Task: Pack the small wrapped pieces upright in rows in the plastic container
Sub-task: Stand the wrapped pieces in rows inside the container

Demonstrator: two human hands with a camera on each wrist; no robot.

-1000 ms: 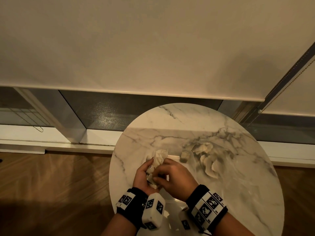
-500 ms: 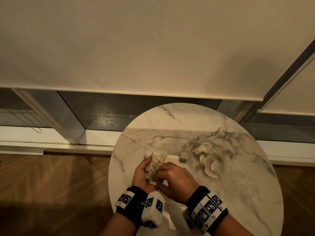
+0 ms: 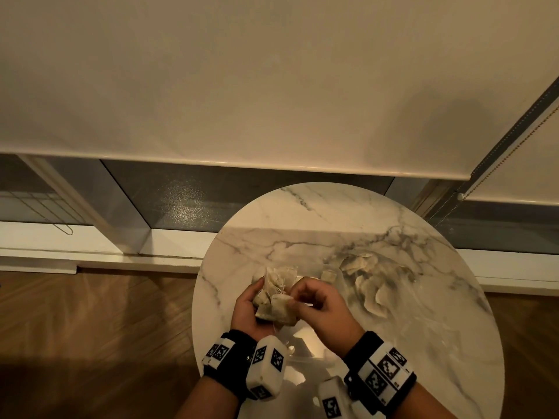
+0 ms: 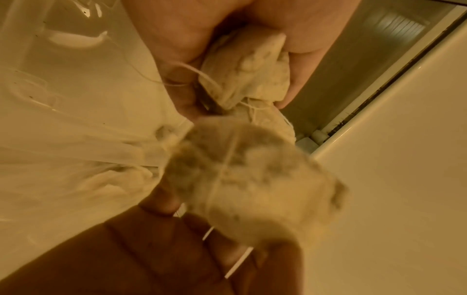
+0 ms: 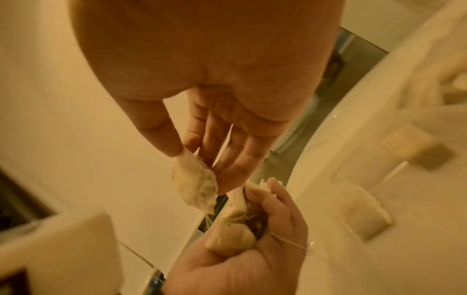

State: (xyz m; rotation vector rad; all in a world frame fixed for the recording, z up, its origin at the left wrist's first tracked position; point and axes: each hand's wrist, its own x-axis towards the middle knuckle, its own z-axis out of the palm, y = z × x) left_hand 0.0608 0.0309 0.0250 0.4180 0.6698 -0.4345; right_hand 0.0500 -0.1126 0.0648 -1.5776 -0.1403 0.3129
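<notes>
Wrapped pieces (image 3: 276, 293), crinkly paper w/ strings, pinched btwn both hands

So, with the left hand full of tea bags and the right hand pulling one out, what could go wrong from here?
1. Loose strings trail from the bunch of tea bags in the left hand. They may be tangled, so the single bag pinched by the right hand could drag others out.
2. It is pinched only at a corner and might slip or tear.
3. The clear plastic container is hard to see, so a bag may miss it.
</notes>
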